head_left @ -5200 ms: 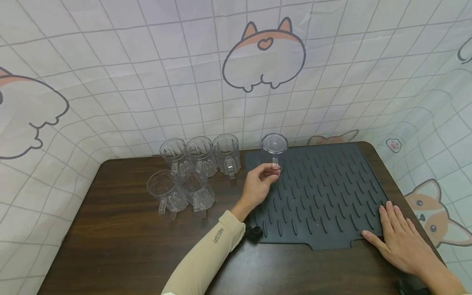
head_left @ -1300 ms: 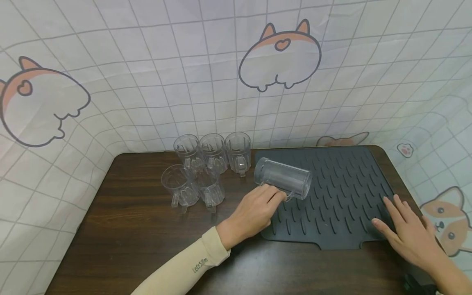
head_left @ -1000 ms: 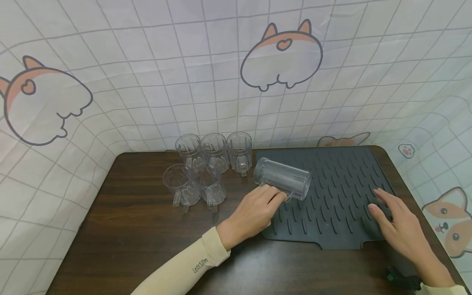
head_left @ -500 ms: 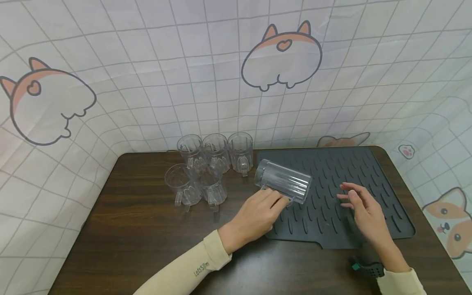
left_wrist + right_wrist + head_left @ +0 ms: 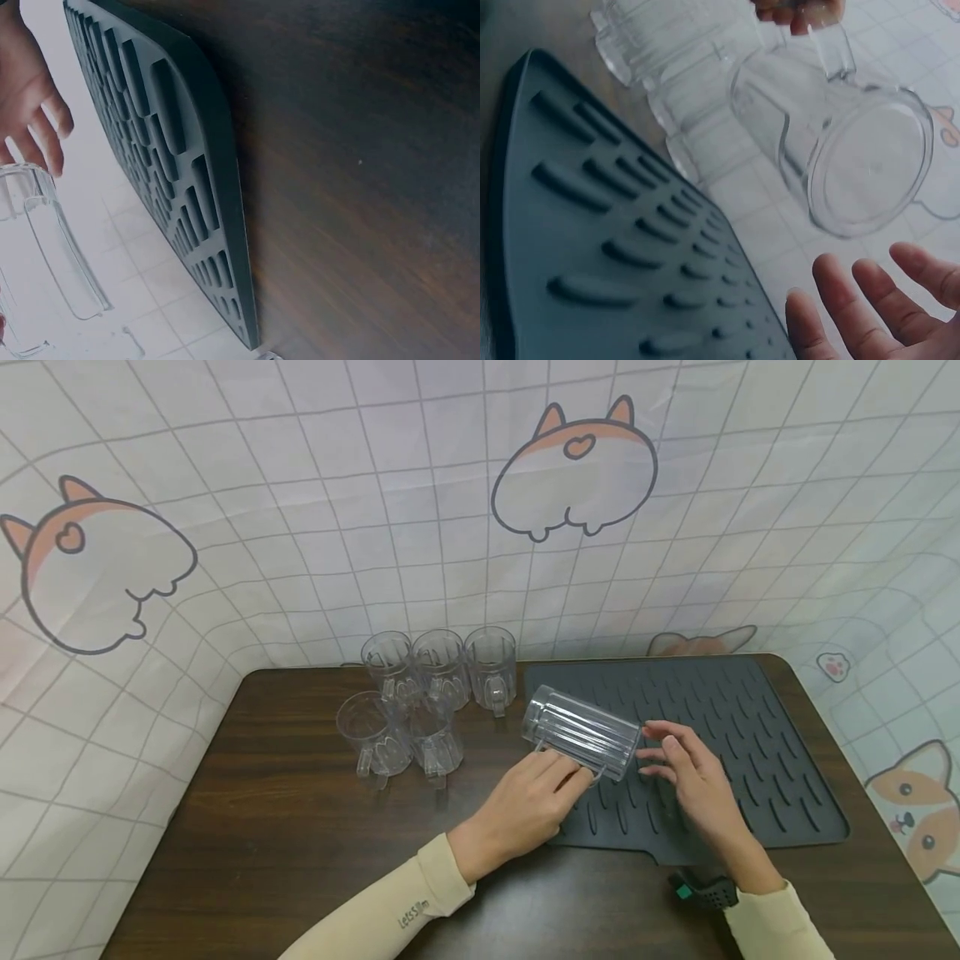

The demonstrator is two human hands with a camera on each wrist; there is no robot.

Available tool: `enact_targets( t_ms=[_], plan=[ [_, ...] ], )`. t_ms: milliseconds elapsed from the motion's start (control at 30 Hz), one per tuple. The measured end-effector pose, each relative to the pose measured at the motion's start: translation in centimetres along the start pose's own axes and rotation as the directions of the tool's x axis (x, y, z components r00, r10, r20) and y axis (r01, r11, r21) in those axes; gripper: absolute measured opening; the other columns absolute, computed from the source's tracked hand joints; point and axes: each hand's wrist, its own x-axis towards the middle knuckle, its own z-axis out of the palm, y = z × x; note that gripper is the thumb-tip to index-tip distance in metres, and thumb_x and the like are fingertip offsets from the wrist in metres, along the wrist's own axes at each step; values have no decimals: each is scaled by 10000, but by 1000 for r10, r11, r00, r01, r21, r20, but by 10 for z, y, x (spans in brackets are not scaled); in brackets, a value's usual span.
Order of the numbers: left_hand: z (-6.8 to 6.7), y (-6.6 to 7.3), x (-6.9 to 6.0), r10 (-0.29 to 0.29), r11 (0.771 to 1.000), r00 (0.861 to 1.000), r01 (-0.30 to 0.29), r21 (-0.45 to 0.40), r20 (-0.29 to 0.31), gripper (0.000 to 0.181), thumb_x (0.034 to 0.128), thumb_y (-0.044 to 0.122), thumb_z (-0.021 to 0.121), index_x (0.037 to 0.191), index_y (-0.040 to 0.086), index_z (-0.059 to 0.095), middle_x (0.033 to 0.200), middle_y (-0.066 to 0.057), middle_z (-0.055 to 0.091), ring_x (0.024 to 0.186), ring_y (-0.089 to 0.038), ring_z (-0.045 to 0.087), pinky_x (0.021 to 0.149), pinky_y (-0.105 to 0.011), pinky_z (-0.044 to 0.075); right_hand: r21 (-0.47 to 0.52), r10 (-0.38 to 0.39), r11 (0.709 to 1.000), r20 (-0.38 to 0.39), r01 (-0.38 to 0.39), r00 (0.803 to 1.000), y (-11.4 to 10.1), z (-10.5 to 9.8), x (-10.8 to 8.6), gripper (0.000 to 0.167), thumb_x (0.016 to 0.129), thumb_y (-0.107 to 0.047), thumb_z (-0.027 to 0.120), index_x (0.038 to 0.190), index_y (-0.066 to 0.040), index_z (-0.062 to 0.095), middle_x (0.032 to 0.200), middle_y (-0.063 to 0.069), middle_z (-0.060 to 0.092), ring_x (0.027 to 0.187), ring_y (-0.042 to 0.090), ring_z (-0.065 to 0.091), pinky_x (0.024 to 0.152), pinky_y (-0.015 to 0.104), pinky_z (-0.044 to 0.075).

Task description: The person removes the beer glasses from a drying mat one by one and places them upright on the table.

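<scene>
A clear ribbed mug [image 5: 582, 732] lies on its side in the air above the dark drying mat [image 5: 750, 760]. My left hand [image 5: 525, 797] grips it by the handle, fingers curled round. The right wrist view shows the round end of the mug [image 5: 870, 165] facing my right hand [image 5: 693, 777]. That hand's spread fingers [image 5: 847, 300] lie just short of the mug with a small gap between. In the left wrist view the mug [image 5: 45, 255] fills the lower left corner, and the left hand is mostly out of frame.
Several clear mugs, such as one mug [image 5: 491, 668], stand upright in two rows left of the mat, handles toward me. The dark wooden table [image 5: 247, 827] ends at a white checked cloth wall [image 5: 420, 510] behind. A black strap [image 5: 705, 889] sits at my right wrist.
Earlier the mug stood over the mat's back left, handle in my left hand; it has since been tipped onto its side. My right hand has left the mat's right edge and come leftward beside it.
</scene>
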Motion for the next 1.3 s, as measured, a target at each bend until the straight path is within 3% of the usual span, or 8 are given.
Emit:
enact_targets(
  t_ms=[300, 433, 533, 667, 1033, 1300],
  plan=[
    [2, 2, -4, -26, 1000, 999, 26, -16, 39, 324, 1055, 33, 414, 1132, 150, 706, 1045, 39, 688, 892, -112, 595, 755, -222, 501, 54, 56, 997, 18, -57, 998, 1, 14, 3, 370, 1124, -153, 404, 1452, 15, 438, 1327, -108, 489, 1072, -22, 601, 829, 202, 597],
    [2, 2, -4, -30, 999, 999, 31, -29, 40, 291, 1008, 9, 482, 1134, 144, 707, 1046, 34, 690, 895, -112, 598, 755, -221, 503, 146, 68, 987, 15, -70, 998, 0, 18, 4, 355, 1109, -125, 441, 1440, 4, 435, 1287, -88, 516, 1090, -2, 606, 831, 180, 591],
    [2, 3, -5, -34, 999, 998, 36, -34, 46, 298, 962, -9, 519, 1136, 142, 708, 1043, 32, 687, 893, -113, 596, 747, -219, 498, 254, 74, 964, 21, -77, 997, 0, 21, 5, 335, 1099, -102, 460, 1427, -34, 446, 1279, -51, 523, 1116, 24, 608, 853, 174, 591],
    [1, 4, -5, -40, 999, 998, 42, -30, 48, 316, 917, -12, 539, 1128, 147, 711, 1036, 37, 682, 892, -115, 594, 743, -220, 495, 329, 97, 939, 28, -101, 995, -1, 22, 6, 339, 1079, -87, 502, 1414, -84, 455, 1282, -30, 526, 1129, 31, 609, 878, 170, 585],
    [1, 5, -5, -42, 999, 999, 42, -22, 31, 300, 922, 4, 530, 1109, 149, 714, 1019, 39, 689, 886, -116, 604, 748, -227, 507, 330, 123, 936, 28, -125, 992, -1, 25, 6, 386, 1043, -61, 569, 1408, -103, 455, 1286, -28, 524, 1106, 17, 622, 882, 154, 573],
    [0, 5, -5, -39, 999, 999, 39, 7, 20, 248, 1007, 62, 517, 1121, 151, 718, 1020, 44, 694, 892, -117, 607, 750, -229, 503, 271, 150, 952, -4, -144, 989, 1, 26, 8, 401, 1009, -82, 648, 1371, -143, 488, 1242, -66, 543, 1056, -20, 645, 861, 131, 571]
  ],
)
